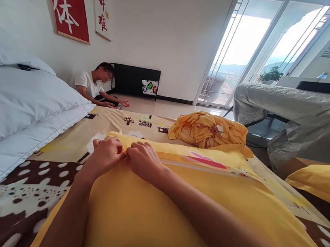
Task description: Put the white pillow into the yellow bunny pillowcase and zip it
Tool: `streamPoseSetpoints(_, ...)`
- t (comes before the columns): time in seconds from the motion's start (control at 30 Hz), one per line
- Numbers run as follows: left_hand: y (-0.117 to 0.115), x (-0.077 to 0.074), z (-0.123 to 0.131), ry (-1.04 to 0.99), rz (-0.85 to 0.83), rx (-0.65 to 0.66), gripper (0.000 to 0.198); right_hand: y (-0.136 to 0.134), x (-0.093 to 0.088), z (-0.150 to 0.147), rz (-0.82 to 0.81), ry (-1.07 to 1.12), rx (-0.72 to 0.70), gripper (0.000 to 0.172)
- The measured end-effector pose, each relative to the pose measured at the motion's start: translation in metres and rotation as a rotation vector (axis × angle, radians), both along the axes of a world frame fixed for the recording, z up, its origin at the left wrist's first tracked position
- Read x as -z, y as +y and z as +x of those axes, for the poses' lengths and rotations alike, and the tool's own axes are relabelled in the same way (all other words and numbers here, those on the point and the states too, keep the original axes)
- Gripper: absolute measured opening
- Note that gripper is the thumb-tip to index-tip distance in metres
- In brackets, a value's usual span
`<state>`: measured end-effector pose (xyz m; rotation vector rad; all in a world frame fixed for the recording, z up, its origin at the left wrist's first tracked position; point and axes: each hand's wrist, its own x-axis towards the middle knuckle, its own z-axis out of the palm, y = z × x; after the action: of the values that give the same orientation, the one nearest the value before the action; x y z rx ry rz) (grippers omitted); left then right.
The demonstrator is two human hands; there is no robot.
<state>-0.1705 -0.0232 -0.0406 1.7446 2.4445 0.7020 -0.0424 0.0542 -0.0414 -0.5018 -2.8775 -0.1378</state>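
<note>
A yellow pillowcase [171,210] lies in front of me, its far edge running across the bed. Along that edge is a pale strip [201,168] that looks like a zipper, beside a pink and white print. My left hand [103,156] pinches the cloth at the left end of this strip, thumb and fingers together. Right beside it, my right hand [145,161] is closed on the same edge, the fingertips of both hands almost touching. Whatever small part sits between the fingertips is hidden. Just beyond the pillowcase rests a crumpled heap of yellow cloth [210,130].
White pillows [27,100] are piled at the left on a patterned brown and cream blanket [42,184]. A person [92,84] sits on the floor past the bed. Plastic-covered furniture [278,102] stands at the right, near another yellow cloth item [325,183] and a glass door [239,52].
</note>
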Motion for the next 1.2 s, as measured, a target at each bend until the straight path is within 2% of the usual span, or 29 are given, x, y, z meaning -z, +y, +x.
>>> streamPoseSetpoints(0.37, 0.0, 0.005, -0.011, 0.075, -0.015, -0.05, 0.02, 0.004, 0.01, 0.0, 0.054, 0.015, -0.06, 0.017)
streamPoseSetpoints(0.67, -0.001, 0.006, 0.001, 0.297, -0.062, -0.046, 0.022, 0.004, 0.011, 0.0, 0.065, 0.011, -0.057, 0.016)
streamPoseSetpoints(0.83, 0.001, 0.007, 0.004, 0.374, -0.037, -0.101, 0.021, 0.004, 0.009, 0.001, 0.082, 0.011, -0.052, 0.018)
streamPoseSetpoints(1.03, 0.001, 0.007, 0.001, 0.309, -0.07, 0.021, 0.025, 0.005, 0.012, 0.007, 0.072, 0.023, -0.059, 0.015)
streamPoseSetpoints(1.2, 0.002, 0.009, 0.0, 0.271, -0.061, 0.002, 0.021, 0.002, 0.008, 0.01, 0.067, 0.013, -0.038, 0.018)
